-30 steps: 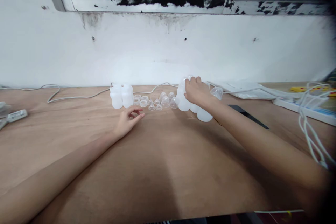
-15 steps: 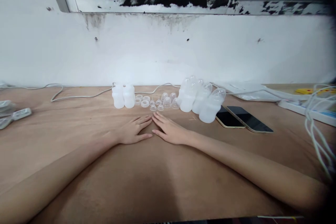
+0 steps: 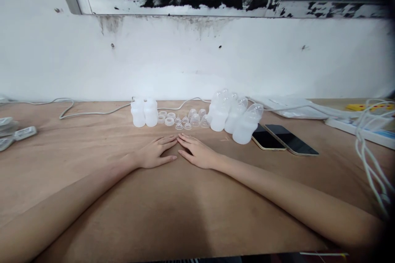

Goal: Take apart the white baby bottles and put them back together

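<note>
My left hand (image 3: 156, 152) and my right hand (image 3: 197, 151) lie flat on the brown table (image 3: 148, 209), fingers stretched out and fingertips meeting. Neither holds anything. Just beyond the fingertips sit several small clear bottle nipples (image 3: 178, 125). Behind and left of these are several white collar rings (image 3: 169, 121), beside white baby bottle bodies (image 3: 151, 113) standing upright. Clear dome caps (image 3: 195, 120) stand to the right of the nipples. Farther right is a cluster of capped baby bottles (image 3: 218, 113); the nearest capped bottle (image 3: 245, 129) leans to the right.
Two phones (image 3: 291, 139) lie right of the bottles, edges overlapping. A white power strip (image 3: 354, 128), looped white cables (image 3: 368, 156) and a plastic bag (image 3: 286, 107) are at the right. Small labelled packs (image 3: 24, 132) sit at the far left. A cable (image 3: 89, 114) runs along the wall.
The view has shifted very slightly, so things on the right appear a little farther left. Both hands stay flat in the same place on the table.
</note>
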A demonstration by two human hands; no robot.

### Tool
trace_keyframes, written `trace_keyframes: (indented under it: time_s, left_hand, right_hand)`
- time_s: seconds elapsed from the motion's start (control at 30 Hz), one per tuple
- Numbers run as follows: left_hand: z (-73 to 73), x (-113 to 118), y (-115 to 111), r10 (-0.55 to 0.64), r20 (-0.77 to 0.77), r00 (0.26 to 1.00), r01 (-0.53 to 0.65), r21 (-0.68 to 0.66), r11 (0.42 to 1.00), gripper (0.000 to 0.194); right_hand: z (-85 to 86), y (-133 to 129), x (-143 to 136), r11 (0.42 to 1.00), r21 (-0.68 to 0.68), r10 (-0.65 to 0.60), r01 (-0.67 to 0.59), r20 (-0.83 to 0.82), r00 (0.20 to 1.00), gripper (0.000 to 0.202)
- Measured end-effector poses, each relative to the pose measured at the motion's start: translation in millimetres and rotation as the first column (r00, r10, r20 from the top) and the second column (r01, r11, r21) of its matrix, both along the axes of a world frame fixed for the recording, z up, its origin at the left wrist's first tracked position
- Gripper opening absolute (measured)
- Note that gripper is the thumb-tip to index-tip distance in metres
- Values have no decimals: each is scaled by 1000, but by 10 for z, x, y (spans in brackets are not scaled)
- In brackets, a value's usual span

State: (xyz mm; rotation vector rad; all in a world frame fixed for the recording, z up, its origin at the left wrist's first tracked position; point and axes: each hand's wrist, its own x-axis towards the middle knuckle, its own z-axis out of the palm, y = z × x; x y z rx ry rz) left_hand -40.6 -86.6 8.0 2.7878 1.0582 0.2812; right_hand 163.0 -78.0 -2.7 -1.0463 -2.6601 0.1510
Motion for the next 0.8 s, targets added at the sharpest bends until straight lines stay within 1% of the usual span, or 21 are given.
trace_keyframes:
  time_s: [0.13,0.2,0.27,0.37,0.47,0.53,0.63,0.7,0.8]
  left_hand:
    - [-40,-9,19,8,39,999,-9,16,1000,59]
    - [-74,-11,75,53,88,995,-57,47,997,56]
    - [-104,-2,182,114,159,981,-134,118,984,53]
    - [-130,38,424,152,237,960,-209,236,949,52]
    - [-133,100,660,203,225,953,-263,280,923,51]
    - [-127,133,747,230,205,951,-284,295,912,46]
    - [-102,150,729,256,214,943,-314,314,896,36]
    - [-79,142,632,278,216,936,-338,335,879,31]
    - [-46,118,417,314,216,925,-374,363,853,28]
  right_hand:
    - [0,-8,6,1000,22,11,-11,-38,999,51]
    - [9,4,-4,998,56,-8,14,-91,996,45]
    - [17,57,-29,993,87,-67,82,-171,983,42]
    - [18,230,-89,973,65,-196,221,-272,942,50]
    - [12,452,-151,946,17,-304,325,-306,902,50]
    - [11,569,-183,927,20,-349,374,-312,884,45]
    - [16,656,-212,921,42,-357,386,-304,883,37]
    - [20,667,-220,927,48,-342,373,-300,890,33]
    - [30,656,-222,930,55,-330,362,-303,894,28]
